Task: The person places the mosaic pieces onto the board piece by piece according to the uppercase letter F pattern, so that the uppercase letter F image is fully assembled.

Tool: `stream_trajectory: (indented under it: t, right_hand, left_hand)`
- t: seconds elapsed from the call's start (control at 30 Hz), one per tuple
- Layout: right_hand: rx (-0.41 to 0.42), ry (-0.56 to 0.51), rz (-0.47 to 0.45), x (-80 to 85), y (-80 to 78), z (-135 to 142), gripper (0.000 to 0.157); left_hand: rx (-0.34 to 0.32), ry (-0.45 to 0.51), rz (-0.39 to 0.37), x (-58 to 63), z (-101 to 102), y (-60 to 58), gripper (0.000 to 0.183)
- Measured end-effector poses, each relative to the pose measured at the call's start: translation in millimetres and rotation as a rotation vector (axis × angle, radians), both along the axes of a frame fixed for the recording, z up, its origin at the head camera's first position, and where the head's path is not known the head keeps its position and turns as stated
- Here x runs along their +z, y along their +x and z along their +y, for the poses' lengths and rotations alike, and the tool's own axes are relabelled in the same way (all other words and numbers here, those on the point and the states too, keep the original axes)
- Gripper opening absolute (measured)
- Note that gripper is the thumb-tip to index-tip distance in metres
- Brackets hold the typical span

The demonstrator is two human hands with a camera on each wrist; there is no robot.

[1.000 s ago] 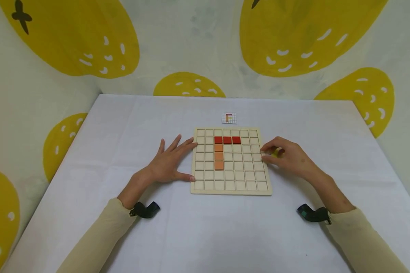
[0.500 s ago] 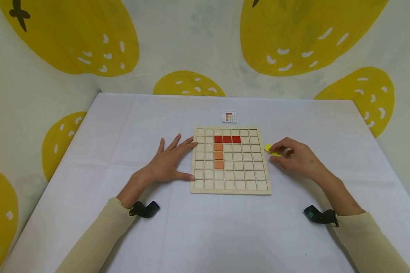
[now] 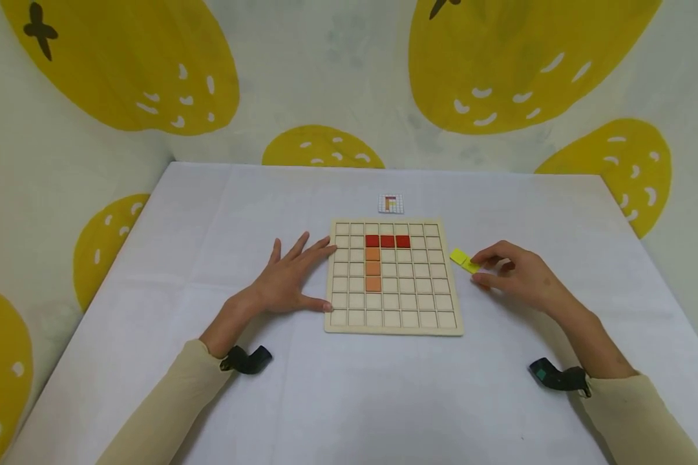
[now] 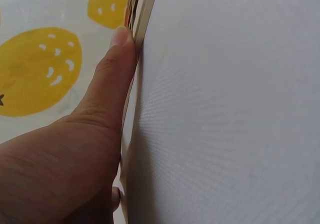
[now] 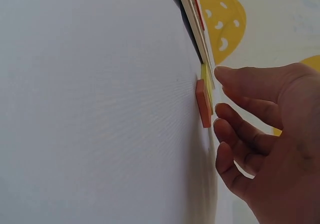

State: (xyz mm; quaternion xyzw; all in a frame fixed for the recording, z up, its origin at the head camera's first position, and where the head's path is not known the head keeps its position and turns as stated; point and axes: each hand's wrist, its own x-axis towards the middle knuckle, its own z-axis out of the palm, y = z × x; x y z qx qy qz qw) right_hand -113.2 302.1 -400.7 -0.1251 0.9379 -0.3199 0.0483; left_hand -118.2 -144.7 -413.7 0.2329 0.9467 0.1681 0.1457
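Note:
My left hand (image 3: 285,278) lies spread at the left side of a light wooden grid board (image 3: 398,334), its thumb and fingertips on the edge. In the left wrist view the thumb (image 4: 107,79) reaches along the board's rim. On the board are a row of red tiles (image 3: 387,241) and a column of orange tiles (image 3: 373,267). My right hand (image 3: 518,274) hovers right of the board, thumb and fingers bent and apart. Its fingertips are right at two yellow tiles (image 3: 458,256). In the right wrist view, a loose orange tile (image 5: 203,104) lies on the table beside the fingers.
A small pattern card (image 3: 391,203) lies behind the board, showing a coloured grid figure. The white cloth-covered table (image 3: 384,400) meets a wall (image 3: 337,77) painted with yellow fruit shapes at the back and left.
My right hand has drawn back to the right from the board's edge, uncovering the yellow tiles, which now lie beside the board. The left hand has stayed in place.

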Motion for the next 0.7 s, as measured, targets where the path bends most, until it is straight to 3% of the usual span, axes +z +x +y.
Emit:
stream_trajectory:
  t: [0.7]
  right_hand:
    - [0.089,-0.003,0.003,-6.0,6.1,10.9,0.036]
  left_hand:
    - [-0.004,0.019,-0.013,-0.1,-0.5,0.4,0.113]
